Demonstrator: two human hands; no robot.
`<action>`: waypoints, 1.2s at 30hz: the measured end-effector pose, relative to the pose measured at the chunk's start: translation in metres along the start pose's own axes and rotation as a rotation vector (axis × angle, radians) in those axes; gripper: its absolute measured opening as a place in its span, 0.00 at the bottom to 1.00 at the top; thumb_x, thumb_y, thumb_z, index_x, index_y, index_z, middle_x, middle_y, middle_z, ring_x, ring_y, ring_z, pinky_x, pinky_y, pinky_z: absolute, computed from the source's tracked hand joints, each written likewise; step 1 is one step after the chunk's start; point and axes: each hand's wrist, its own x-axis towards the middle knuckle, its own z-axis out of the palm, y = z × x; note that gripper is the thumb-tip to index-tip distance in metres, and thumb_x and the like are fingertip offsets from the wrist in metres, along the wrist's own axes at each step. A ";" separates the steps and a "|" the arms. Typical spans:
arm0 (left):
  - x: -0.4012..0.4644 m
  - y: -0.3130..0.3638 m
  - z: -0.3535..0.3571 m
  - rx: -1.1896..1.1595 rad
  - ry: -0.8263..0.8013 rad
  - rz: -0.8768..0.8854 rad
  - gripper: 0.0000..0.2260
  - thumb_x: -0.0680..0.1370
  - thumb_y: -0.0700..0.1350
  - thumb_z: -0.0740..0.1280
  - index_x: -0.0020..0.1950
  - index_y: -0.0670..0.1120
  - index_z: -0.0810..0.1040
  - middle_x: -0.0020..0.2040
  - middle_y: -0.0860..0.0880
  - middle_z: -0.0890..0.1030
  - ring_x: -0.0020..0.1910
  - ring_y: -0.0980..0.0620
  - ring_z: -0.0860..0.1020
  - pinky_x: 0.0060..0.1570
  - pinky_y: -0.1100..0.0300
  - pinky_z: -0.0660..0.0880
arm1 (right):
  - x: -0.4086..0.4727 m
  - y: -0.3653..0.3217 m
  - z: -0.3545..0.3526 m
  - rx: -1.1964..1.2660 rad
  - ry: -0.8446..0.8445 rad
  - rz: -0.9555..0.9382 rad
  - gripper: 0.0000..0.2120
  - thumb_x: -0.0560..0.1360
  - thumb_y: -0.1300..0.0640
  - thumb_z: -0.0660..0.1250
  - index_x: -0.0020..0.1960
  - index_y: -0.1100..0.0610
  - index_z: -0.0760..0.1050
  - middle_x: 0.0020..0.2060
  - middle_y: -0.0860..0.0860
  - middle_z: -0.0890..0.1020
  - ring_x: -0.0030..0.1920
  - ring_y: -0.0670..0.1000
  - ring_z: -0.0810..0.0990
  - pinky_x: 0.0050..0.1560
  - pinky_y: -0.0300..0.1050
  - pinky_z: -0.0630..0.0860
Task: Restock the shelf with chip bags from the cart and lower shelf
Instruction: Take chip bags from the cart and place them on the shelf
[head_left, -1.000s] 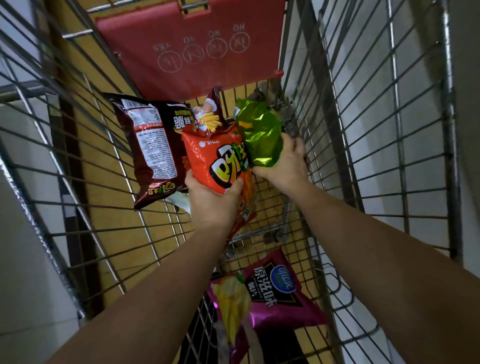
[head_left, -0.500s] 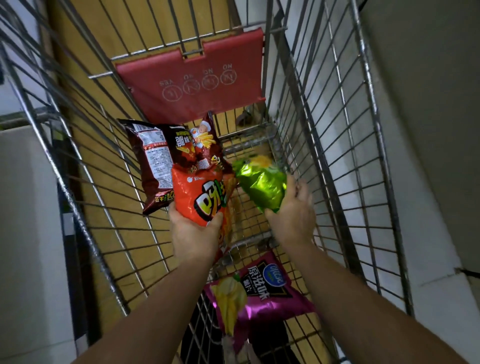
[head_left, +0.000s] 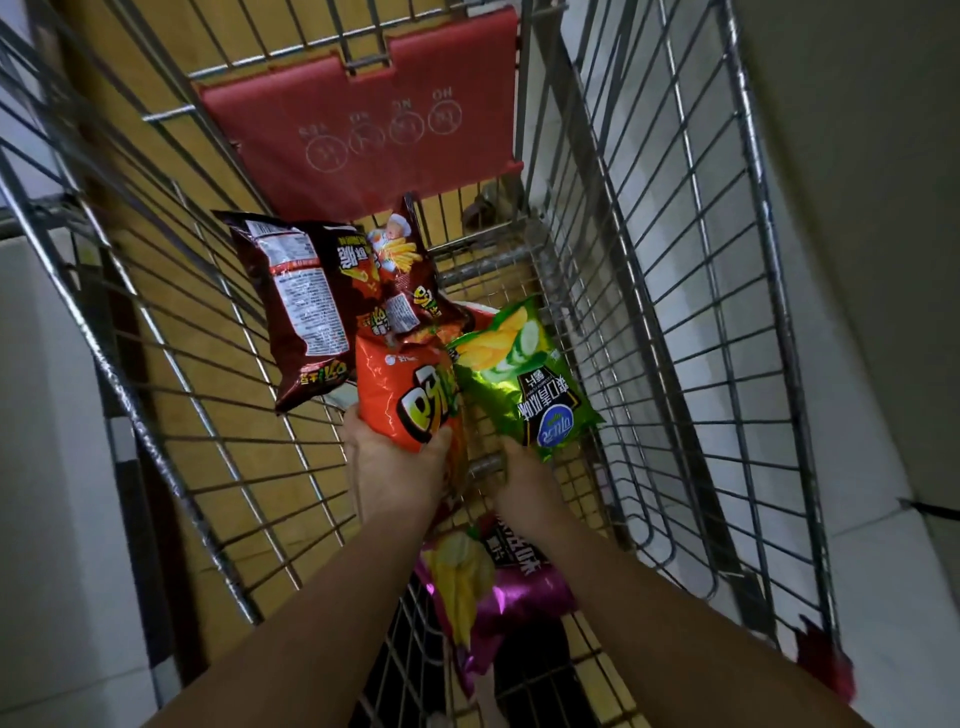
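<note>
Shop setting, likely a supermarket. Evidence: wire shopping cart with red fold-down child-seat flap printed with circled yes/no pictograms. Cart holds packaged snacks: dark red chip bag, orange bag, green bag, purple bag, all retail printed packs. Yellow-brown floor seen through the wire; pale panels on both sides.
</note>
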 end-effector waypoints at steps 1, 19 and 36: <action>0.001 0.001 0.001 0.003 -0.004 0.002 0.40 0.68 0.49 0.76 0.73 0.50 0.56 0.67 0.44 0.71 0.65 0.42 0.72 0.64 0.45 0.70 | 0.003 0.000 -0.006 0.013 0.057 0.013 0.23 0.77 0.58 0.64 0.71 0.55 0.65 0.62 0.55 0.74 0.61 0.56 0.74 0.57 0.45 0.73; 0.011 0.036 -0.009 0.319 0.021 0.289 0.41 0.66 0.49 0.78 0.73 0.47 0.59 0.65 0.43 0.72 0.64 0.42 0.71 0.62 0.42 0.70 | 0.041 -0.004 -0.049 -0.365 0.087 -0.052 0.43 0.70 0.64 0.71 0.76 0.54 0.49 0.73 0.57 0.60 0.73 0.59 0.57 0.68 0.54 0.65; 0.005 0.030 -0.019 0.586 -0.242 0.146 0.39 0.68 0.52 0.76 0.71 0.46 0.58 0.64 0.41 0.71 0.63 0.39 0.72 0.62 0.44 0.71 | 0.007 0.011 -0.050 -0.498 0.429 -0.223 0.24 0.73 0.55 0.70 0.67 0.53 0.70 0.70 0.55 0.68 0.71 0.55 0.64 0.70 0.55 0.60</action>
